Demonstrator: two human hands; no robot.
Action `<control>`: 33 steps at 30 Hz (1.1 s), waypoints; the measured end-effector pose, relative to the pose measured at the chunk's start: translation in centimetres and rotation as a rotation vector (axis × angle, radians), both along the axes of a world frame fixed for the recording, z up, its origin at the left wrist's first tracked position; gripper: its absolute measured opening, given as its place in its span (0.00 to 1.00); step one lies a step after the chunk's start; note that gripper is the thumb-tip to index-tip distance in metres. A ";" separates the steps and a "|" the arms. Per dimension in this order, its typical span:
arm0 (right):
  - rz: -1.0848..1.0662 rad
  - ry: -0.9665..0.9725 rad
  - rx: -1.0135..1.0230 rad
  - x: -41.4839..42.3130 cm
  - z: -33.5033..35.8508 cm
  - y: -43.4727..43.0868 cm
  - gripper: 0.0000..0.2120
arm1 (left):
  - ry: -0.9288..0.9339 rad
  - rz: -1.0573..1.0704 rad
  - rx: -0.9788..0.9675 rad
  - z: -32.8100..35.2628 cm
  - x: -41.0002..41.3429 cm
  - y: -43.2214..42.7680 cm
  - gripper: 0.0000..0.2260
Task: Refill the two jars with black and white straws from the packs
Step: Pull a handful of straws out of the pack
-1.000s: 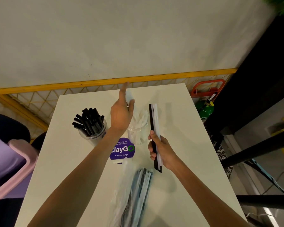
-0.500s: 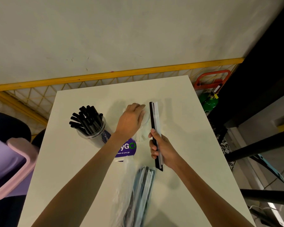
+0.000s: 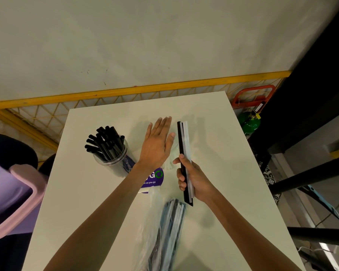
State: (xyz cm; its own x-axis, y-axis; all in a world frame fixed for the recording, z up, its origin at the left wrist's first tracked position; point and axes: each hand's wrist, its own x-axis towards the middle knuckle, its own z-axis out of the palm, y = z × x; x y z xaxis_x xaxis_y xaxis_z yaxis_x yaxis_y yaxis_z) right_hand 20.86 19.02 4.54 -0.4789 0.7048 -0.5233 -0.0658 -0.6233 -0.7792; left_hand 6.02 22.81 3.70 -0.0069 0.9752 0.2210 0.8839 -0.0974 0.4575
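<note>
A clear jar packed with black straws stands at the table's left. My left hand lies flat and open, fingers spread, over the second clear jar, which holds white straws and is mostly hidden under it. My right hand grips a bundle of black and white straws, held upright just right of that jar. A plastic pack of straws lies on the table near me.
The white table carries a purple round sticker beside the jars. A pink and purple bin sits at the left. A yellow rail, a red frame and a green cylinder stand beyond the far right corner.
My left hand, raised behind the white-straw jar a second ago, came down onto it and now lies flat with fingers spread. My right hand kept holding the straw bundle.
</note>
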 end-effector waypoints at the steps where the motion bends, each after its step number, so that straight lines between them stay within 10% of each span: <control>1: 0.010 0.005 0.007 -0.1 0.2 -0.1 0.15 | -0.090 0.038 0.039 0.4 0.1 -0.1 0.27; 8: 0.111 0.053 0.026 -2.0 1.4 -1.2 0.15 | -0.560 0.279 0.123 3.3 -0.3 -1.6 0.16; 21: 0.136 0.053 0.052 -5.8 1.3 -3.6 0.15 | -0.851 0.385 -0.098 3.6 -4.4 -4.4 0.10; 33: 0.041 -0.118 0.094 -7.5 0.3 -4.0 0.13 | -0.609 0.458 0.561 13.0 -12.5 -4.6 0.05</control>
State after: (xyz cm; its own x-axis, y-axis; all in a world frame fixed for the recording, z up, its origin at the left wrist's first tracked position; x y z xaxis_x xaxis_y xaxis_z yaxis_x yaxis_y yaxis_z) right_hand 13.33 14.98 4.88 -0.4470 0.7346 -0.5105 0.0537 -0.5476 -0.8350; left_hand -6.47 18.21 16.70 -0.6316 0.6013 0.4893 0.5154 -0.1458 0.8444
